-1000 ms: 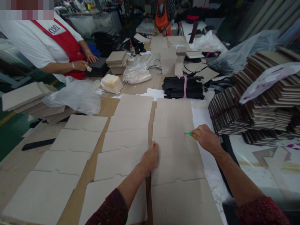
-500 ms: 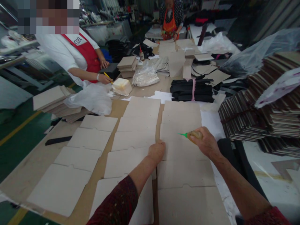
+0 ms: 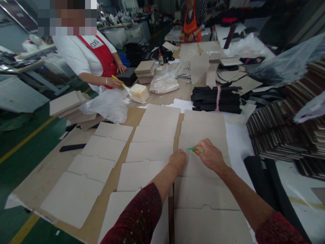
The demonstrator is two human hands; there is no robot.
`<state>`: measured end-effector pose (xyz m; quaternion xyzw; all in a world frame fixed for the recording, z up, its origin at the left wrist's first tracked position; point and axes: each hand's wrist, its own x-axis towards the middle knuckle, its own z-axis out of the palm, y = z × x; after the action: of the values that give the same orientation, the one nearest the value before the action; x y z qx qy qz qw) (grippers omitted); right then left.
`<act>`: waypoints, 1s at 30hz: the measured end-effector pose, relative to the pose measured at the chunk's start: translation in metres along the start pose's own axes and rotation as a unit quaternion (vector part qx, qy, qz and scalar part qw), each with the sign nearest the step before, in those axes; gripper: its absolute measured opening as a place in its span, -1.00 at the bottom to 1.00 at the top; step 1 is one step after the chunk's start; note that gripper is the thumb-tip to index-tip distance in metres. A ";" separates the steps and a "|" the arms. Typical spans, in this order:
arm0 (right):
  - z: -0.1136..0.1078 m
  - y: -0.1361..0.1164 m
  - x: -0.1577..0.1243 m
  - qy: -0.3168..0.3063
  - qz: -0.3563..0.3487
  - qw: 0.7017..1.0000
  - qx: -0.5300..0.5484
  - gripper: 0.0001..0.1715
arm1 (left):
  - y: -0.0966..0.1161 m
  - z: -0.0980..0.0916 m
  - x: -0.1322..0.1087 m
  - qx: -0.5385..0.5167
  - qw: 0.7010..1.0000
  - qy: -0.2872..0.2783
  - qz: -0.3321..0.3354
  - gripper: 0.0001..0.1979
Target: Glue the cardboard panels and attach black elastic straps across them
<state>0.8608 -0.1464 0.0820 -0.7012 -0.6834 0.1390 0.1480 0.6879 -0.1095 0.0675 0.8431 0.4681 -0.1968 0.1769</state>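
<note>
My right hand (image 3: 211, 156) is closed around a small tan squeeze bottle (image 3: 199, 149) with a thin green nozzle. The nozzle points left, over a beige board (image 3: 203, 169) in the right-hand column of overlapping boards. Just left of the nozzle tip, my left hand (image 3: 178, 160) rests at that column's left edge, its fingers curled and mostly hidden; whether they grip anything does not show. Notched boards lie overlapped in a middle column (image 3: 149, 150) and a left column (image 3: 100, 147) too.
Across the table at left, a co-worker in a red apron (image 3: 108, 62) holds a yellow-handled brush (image 3: 118, 80) by a white tub (image 3: 139, 93). Black strips tied in pink (image 3: 205, 98) lie beyond the boards. Tall board stacks (image 3: 276, 128) rise at right. Another person (image 3: 192, 27) stands farther back.
My right hand has moved left and the green nozzle now sits close beside my left hand. The co-worker's brush has lifted into fuller view at the tub. The whole view has shifted slightly.
</note>
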 end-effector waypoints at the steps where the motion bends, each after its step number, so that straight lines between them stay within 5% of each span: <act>1: -0.001 -0.002 0.001 0.002 -0.010 1.000 -0.011 -0.85 | -0.001 0.000 0.000 0.000 1.000 0.000 0.000 -0.65; 9: -0.016 -0.014 0.012 -0.014 -0.068 0.992 -0.105 -0.85 | -0.004 0.000 -0.001 -0.010 1.000 0.000 0.007 -0.66; 22: -0.009 0.000 0.010 -0.031 -0.028 0.999 -0.001 -0.83 | -0.010 0.009 0.000 -0.025 0.999 0.024 0.013 -0.69; 26: 0.001 0.000 0.010 0.001 -0.001 0.999 0.036 -0.84 | -0.010 0.009 0.002 -0.005 0.999 0.036 0.011 -0.68; 30: 0.000 0.021 0.017 0.091 0.106 0.979 0.150 -0.75 | -0.010 0.003 0.008 0.032 0.998 0.058 0.004 -0.68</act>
<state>0.8807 -0.1300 0.0735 -0.7490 -0.5604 0.1909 0.2976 0.6827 -0.0998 0.0601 0.8602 0.4676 -0.1619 0.1231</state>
